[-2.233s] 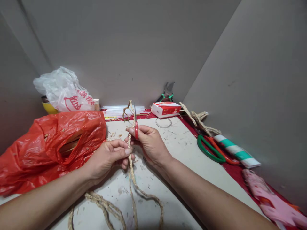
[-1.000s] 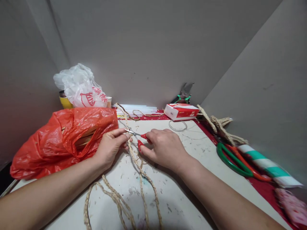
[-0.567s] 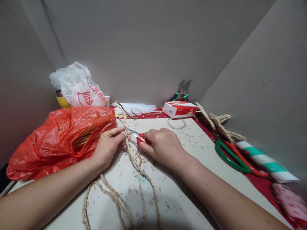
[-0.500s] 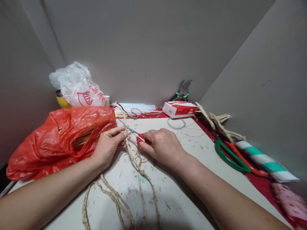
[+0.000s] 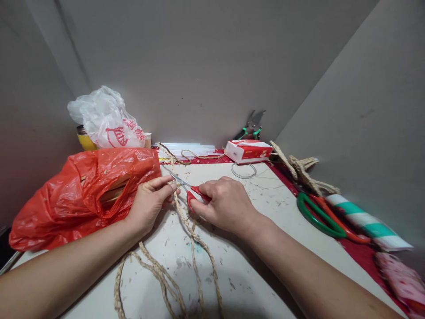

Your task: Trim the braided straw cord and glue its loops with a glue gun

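A long braided straw cord [image 5: 209,254] runs from the far edge of the table toward me, its near lengths lying in loose loops. My left hand [image 5: 153,198] pinches the cord between thumb and fingers near the middle of the table. In my right hand [image 5: 226,200] is a pair of small scissors [image 5: 187,185] with red handles, thumb and fingers in the loops. The blades are parted and point left, lying at the cord right beside my left fingertips. Whether a strand lies between the blades is too small to tell.
At left lies a red plastic bag [image 5: 83,190], with a white bag [image 5: 106,119] behind. A tissue box [image 5: 249,152], pruning shears [image 5: 253,126] and white sticks [image 5: 195,149] stand at the back. Large green-and-orange-handled scissors [image 5: 318,219] and a striped roll [image 5: 368,223] lie right. Fibre scraps dot the white board [image 5: 252,266].
The scissors' handles have spread apart and the blades have opened at the cord. My left hand has stayed almost still.
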Action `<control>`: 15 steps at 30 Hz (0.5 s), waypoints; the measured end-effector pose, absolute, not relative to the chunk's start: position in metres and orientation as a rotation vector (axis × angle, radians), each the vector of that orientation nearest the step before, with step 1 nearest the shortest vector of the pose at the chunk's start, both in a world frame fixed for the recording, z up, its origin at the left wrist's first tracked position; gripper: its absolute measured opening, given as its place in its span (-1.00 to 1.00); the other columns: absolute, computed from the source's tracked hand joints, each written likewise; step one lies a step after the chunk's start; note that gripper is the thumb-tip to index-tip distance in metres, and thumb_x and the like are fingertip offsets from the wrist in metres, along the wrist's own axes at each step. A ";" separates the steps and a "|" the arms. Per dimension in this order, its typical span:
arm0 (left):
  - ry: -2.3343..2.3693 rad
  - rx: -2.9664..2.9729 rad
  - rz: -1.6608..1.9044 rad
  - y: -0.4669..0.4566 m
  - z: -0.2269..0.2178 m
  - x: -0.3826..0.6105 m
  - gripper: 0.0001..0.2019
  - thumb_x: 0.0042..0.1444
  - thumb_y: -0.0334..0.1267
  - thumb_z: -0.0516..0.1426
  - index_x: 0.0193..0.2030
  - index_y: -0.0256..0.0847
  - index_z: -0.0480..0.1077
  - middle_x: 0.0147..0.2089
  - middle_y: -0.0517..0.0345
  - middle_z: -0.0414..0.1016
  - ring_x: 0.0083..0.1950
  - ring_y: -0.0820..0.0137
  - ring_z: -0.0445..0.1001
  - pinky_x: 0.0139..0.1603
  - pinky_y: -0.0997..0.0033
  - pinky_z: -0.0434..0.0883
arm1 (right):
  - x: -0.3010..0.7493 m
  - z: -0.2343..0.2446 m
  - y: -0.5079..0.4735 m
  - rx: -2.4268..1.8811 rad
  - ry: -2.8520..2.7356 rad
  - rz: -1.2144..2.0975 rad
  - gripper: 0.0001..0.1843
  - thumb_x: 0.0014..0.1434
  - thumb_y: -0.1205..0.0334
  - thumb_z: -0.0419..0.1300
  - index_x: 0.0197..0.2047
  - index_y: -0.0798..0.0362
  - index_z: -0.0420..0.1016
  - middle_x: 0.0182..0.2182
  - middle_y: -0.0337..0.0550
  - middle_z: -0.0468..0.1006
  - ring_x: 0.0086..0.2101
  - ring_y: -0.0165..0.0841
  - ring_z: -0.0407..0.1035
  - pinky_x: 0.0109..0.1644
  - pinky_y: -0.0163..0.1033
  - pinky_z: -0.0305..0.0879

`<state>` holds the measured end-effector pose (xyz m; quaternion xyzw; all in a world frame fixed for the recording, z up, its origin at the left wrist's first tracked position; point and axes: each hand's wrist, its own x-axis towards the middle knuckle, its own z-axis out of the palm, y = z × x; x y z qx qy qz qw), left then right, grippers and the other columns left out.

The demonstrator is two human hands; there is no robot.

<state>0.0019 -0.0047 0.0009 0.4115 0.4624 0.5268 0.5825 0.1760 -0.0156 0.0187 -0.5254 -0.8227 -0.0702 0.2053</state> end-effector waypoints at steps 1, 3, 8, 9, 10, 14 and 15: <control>1.077 0.958 1.234 -0.005 0.001 0.002 -0.65 -0.13 -0.30 0.32 -0.13 -0.31 0.50 -0.44 0.15 0.53 -0.51 0.55 0.40 -0.47 0.56 0.37 | 0.176 0.018 -0.015 -1.467 -2.293 -0.189 -0.66 0.05 0.09 0.10 -0.66 0.05 0.36 -0.70 -0.24 0.41 -0.63 -0.43 0.09 -0.39 -0.25 -0.06; 1.069 0.957 1.240 -0.004 0.001 0.002 -0.65 -0.12 -0.30 0.31 -0.14 -0.32 0.50 -0.44 0.14 0.53 -0.49 0.54 0.41 -0.47 0.56 0.38 | 0.177 0.017 -0.015 -1.471 -2.296 -0.174 -0.66 0.07 0.10 0.10 -0.66 0.05 0.37 -0.70 -0.24 0.41 -0.62 -0.42 0.09 -0.42 -0.26 -0.09; 1.034 0.928 1.250 -0.003 0.003 0.003 -0.69 -0.13 -0.33 0.32 -0.18 -0.31 0.50 -0.47 0.16 0.53 -0.51 0.55 0.40 -0.48 0.58 0.38 | 0.179 0.014 -0.012 -1.452 -2.299 -0.140 -0.65 0.09 0.12 0.08 -0.66 0.05 0.36 -0.68 -0.24 0.41 -0.61 -0.42 0.10 -0.42 -0.26 -0.11; 1.016 0.912 1.256 -0.003 0.004 0.002 -0.70 -0.14 -0.34 0.32 -0.20 -0.31 0.50 -0.47 0.17 0.53 -0.52 0.56 0.40 -0.48 0.59 0.38 | 0.180 0.014 -0.011 -1.441 -2.289 -0.138 -0.66 0.09 0.13 0.08 -0.66 0.05 0.35 -0.68 -0.25 0.40 -0.61 -0.43 0.10 -0.41 -0.26 -0.10; 0.994 0.895 1.264 -0.003 0.005 0.002 -0.71 -0.15 -0.35 0.32 -0.21 -0.30 0.50 -0.47 0.17 0.52 -0.52 0.57 0.39 -0.48 0.60 0.37 | 0.181 0.014 -0.010 -1.428 -2.282 -0.134 -0.66 0.08 0.13 0.09 -0.66 0.05 0.35 -0.67 -0.25 0.40 -0.61 -0.44 0.10 -0.40 -0.26 -0.09; 0.910 0.838 1.278 -0.002 0.008 0.001 -0.76 -0.15 -0.41 0.30 -0.25 -0.30 0.52 -0.49 0.17 0.52 -0.55 0.60 0.37 -0.50 0.64 0.34 | 0.184 0.014 -0.007 -1.350 -2.327 -0.151 -0.74 0.03 0.10 0.12 -0.57 0.07 0.40 -0.60 -0.24 0.41 -0.54 -0.42 0.18 -0.32 -0.25 -0.05; 0.896 0.834 1.275 -0.001 0.008 0.001 -0.77 -0.14 -0.42 0.29 -0.25 -0.31 0.52 -0.49 0.17 0.52 -0.55 0.61 0.37 -0.50 0.65 0.34 | 0.185 0.013 -0.007 -1.329 -2.346 -0.173 -0.75 0.03 0.09 0.13 -0.52 0.08 0.44 -0.58 -0.22 0.42 -0.50 -0.39 0.21 -0.30 -0.24 -0.04</control>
